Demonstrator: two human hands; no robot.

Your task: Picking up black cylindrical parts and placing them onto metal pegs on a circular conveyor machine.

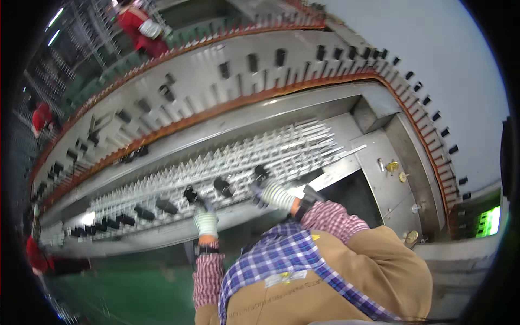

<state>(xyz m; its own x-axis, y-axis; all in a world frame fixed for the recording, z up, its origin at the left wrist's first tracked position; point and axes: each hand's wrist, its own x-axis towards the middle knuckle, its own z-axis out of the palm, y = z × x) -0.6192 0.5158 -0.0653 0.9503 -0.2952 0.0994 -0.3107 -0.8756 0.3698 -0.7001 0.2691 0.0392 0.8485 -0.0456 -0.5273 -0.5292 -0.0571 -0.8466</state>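
Observation:
Both my hands wear striped pale gloves with dark fingers and reach over a long metal rack point(216, 162) set with rows of upright silvery pins. My left hand point(206, 218) is closed at the tilted black part point(190, 195) on the rack's near side. To the right, my right hand point(274, 195) is just below another small black part point(261, 173); its fingers are blurred, and I cannot tell whether they grip it. Between my hands another black part point(222, 187) sits on the rack. More black parts point(144, 213) stand in a row to the left.
Beyond the rack, a curved conveyor with an orange-brown edge point(244, 99) carries black parts on pins and bends round to the right. Brass-coloured knobs point(392, 166) sit on the metal panel at right. People in red point(141, 27) are at the far left. Green floor point(135, 287) lies below.

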